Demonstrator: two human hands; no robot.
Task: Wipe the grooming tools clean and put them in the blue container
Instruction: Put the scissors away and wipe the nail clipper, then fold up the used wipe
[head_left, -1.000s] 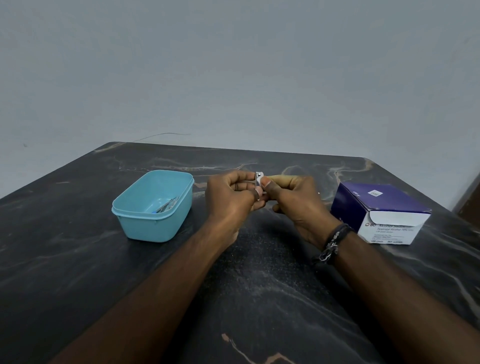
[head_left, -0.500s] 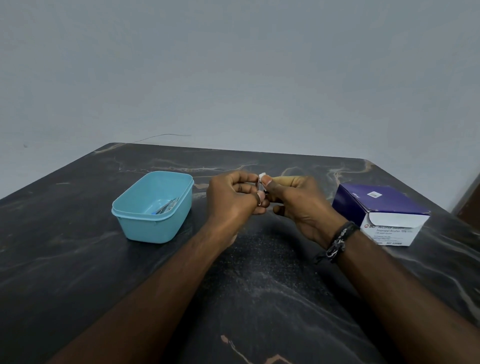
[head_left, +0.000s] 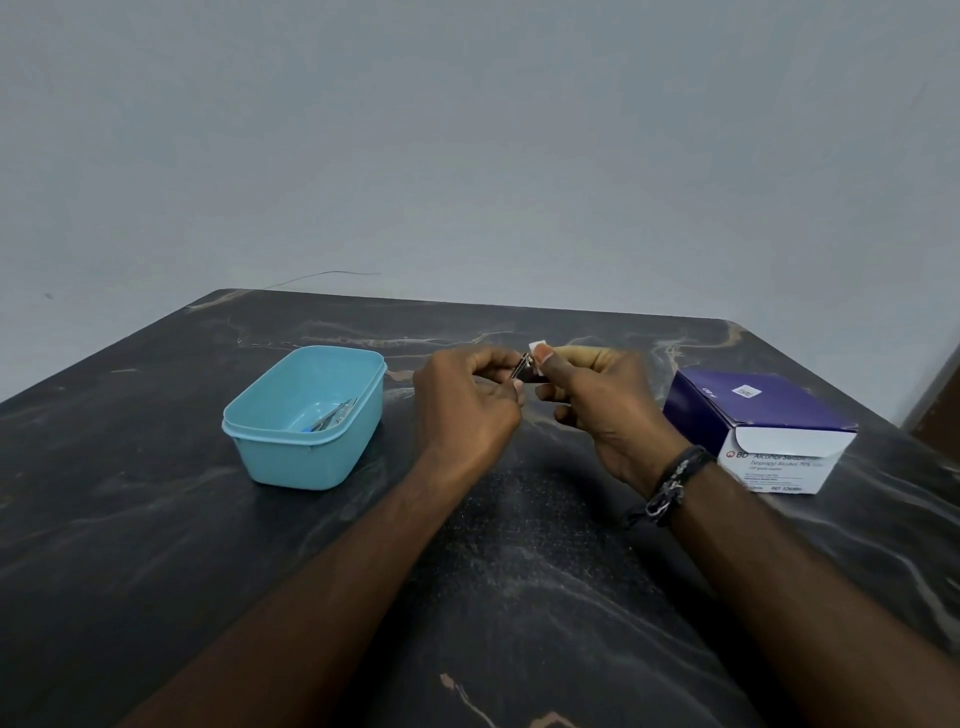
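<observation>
Left hand (head_left: 467, 400) pinches the nail clipper (head_left: 525, 368), right hand (head_left: 602, 400) the swab (head_left: 536, 347), between container (head_left: 306, 441) and box (head_left: 763, 431).

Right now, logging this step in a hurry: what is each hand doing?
Left hand: closed, holding the small metal grooming tool.
Right hand: closed, pinching a white wipe against that tool.

I count two hands over the dark table (head_left: 156, 519), the left hand (head_left: 467, 405) and the right hand (head_left: 602, 410), with one small metal clipper (head_left: 525, 368) and one white wipe (head_left: 536, 347) between them. There is one blue container (head_left: 306, 457), holding metal tools (head_left: 332, 417) whose number I cannot tell. One purple and white swab box (head_left: 763, 431) and one dark wristband (head_left: 670, 483) complete my count.
</observation>
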